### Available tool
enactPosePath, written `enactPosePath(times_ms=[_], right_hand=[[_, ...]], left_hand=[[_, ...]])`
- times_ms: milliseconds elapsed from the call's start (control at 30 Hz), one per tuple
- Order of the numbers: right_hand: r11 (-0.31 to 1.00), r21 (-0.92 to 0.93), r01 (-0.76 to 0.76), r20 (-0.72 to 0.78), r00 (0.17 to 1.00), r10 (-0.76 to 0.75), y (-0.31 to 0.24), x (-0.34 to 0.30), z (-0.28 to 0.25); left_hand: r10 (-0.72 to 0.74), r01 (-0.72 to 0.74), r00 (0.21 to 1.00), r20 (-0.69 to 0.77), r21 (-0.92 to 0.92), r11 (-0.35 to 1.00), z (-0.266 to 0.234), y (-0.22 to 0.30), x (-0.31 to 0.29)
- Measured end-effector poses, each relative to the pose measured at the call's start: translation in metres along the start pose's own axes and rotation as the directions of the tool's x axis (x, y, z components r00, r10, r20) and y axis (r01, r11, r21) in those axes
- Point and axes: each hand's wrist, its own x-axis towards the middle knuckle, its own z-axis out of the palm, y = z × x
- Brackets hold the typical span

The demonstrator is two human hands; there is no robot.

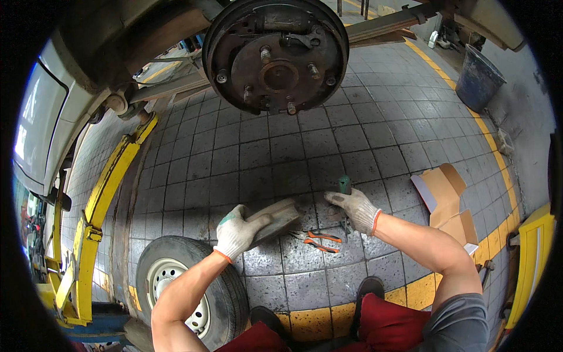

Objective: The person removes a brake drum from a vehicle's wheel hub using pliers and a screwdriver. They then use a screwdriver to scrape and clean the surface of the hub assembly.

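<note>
My left hand (237,229), in a white knit glove, is closed on a curved, dull grey brake shoe (280,218) above the tiled floor. To its right, my gloved right hand (355,207) grips a screwdriver (345,184) whose green handle sticks up out of the fist. Most of its shaft is hidden or too blurred to follow. On the tiles between and below my hands lie pliers (321,239) with orange and black handles. Ahead and above hangs a wheel hub with its brake backing plate (275,64), with studs and rusty metal exposed.
A wheel with its tyre (234,281) lies by my left forearm. The yellow lift arm (108,193) rises at the left under the vehicle (41,117). An opened cardboard box (446,202) is at the right, a dark bucket (478,79) farther back, and a yellow cabinet (531,264) at the right edge.
</note>
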Motion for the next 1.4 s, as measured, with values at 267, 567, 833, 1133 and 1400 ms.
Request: enactPosePath(times_ms=[267, 567, 833, 1133, 1400], right_hand=[[0.987, -0.158, 0.006, -0.079, 0.997, -0.019, -0.052, -0.02, 0.028], [0.995, 0.039, 0.095, -0.119, 0.989, -0.09, -0.066, -0.011, 0.023], [0.955, 0.18, 0.238, -0.236, 0.952, -0.193, -0.084, 0.0, 0.009], [0.805, 0.007, 0.593, -0.307, 0.767, -0.563, -0.112, 0.029, -0.03], [0.208, -0.724, 0.657, -0.217, 0.069, -0.974, -0.215, 0.036, -0.066]], left_hand=[[0.008, -0.009, 0.999, -0.034, -0.032, 0.999, 0.021, -0.033, 0.005], [0.142, -0.172, 0.965, 0.222, 0.121, 0.978, 0.032, -0.023, -0.04], [0.356, -0.546, 0.762, 0.541, 0.242, 0.802, 0.094, -0.046, -0.067], [0.533, -0.721, 0.618, 0.578, 0.147, 0.677, 0.136, -0.065, -0.06], [0.468, -0.748, 0.556, 0.687, 0.169, 0.641, 0.159, -0.069, -0.048]])
